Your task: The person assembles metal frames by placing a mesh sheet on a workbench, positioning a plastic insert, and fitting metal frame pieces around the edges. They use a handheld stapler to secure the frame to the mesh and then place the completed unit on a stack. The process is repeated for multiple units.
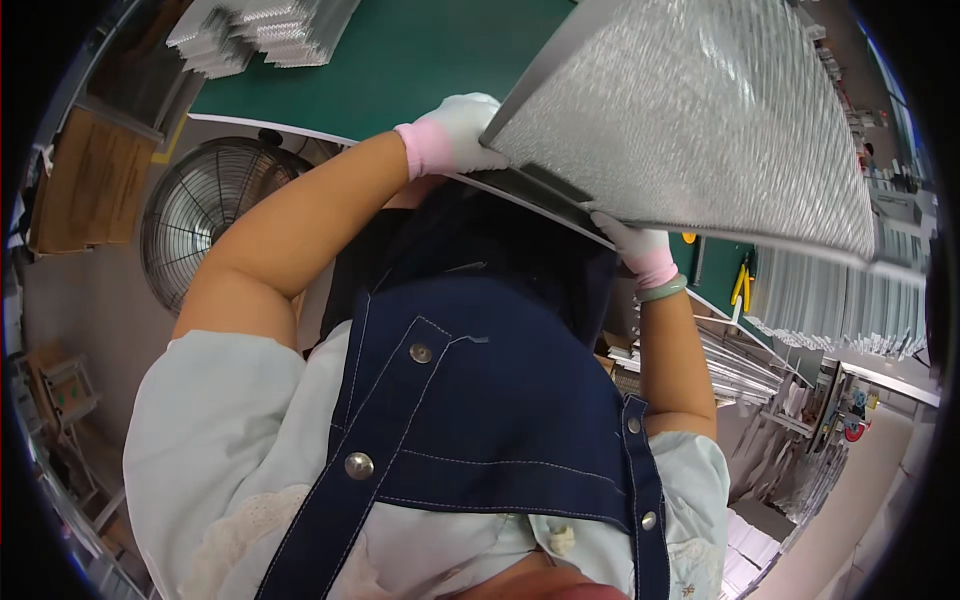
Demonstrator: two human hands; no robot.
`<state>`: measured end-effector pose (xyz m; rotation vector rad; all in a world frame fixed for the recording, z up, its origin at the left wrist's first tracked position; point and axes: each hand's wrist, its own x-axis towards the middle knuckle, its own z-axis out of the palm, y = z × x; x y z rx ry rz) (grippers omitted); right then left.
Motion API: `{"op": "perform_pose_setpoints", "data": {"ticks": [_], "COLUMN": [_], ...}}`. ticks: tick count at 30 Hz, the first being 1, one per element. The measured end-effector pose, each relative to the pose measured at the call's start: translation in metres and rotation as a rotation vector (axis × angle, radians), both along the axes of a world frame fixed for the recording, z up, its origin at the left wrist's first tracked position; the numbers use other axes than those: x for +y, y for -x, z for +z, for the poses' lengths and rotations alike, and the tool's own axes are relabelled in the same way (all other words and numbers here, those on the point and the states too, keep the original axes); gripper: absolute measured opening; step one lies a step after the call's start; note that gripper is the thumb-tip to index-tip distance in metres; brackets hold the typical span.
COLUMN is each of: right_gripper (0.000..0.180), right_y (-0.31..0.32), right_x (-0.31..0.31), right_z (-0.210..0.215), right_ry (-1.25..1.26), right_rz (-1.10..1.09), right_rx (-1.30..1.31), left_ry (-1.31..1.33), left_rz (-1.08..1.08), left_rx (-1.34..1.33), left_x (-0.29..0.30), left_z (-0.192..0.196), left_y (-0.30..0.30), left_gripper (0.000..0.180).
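Observation:
A large silvery mesh filter panel (690,120) with a grey metal frame is tilted up over the front edge of a green-topped table (420,60). Both hands wear white gloves with pink cuffs. My left hand (460,135) is closed on the frame at the panel's near left corner, thumb along the lower edge. Further right, my right hand (637,245) grips the same lower edge, its fingers partly hidden behind the frame. A dark strip of the frame's side shows between the two hands.
Pleated silver mesh pieces (290,30) lie stacked at the table's far left. Yellow-handled pliers (742,282) and many thin metal strips (815,295) lie on the right. A round floor fan (195,225) stands left of the table, near a cardboard box (90,180).

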<state>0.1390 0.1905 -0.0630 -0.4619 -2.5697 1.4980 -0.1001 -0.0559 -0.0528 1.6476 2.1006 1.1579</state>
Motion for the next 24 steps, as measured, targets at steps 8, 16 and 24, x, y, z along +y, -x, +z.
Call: {"op": "perform_pose_setpoints", "data": {"ticks": [8,16,24], "right_gripper": [0.037,0.043,0.062], "right_y": [0.007,0.013,0.009], "right_x": [-0.012,-0.006,-0.010], "right_z": [0.006,0.022,0.103], "right_ry": [0.068,-0.204,0.170], "right_rz": [-0.026,0.025,-0.172], "right_rx": [0.068,-0.009,0.151], "left_ry": [-0.029,-0.380,-0.461], "left_rz": [-0.023,-0.257,0.039], "left_rx": [0.002,-0.604,-0.245], "left_x": [-0.004,0.010,0.038], "left_z": [-0.010,0.131,0.226], "left_y": [0.010,0.001,0.000], "left_gripper": [0.034,0.054,0.022]}}
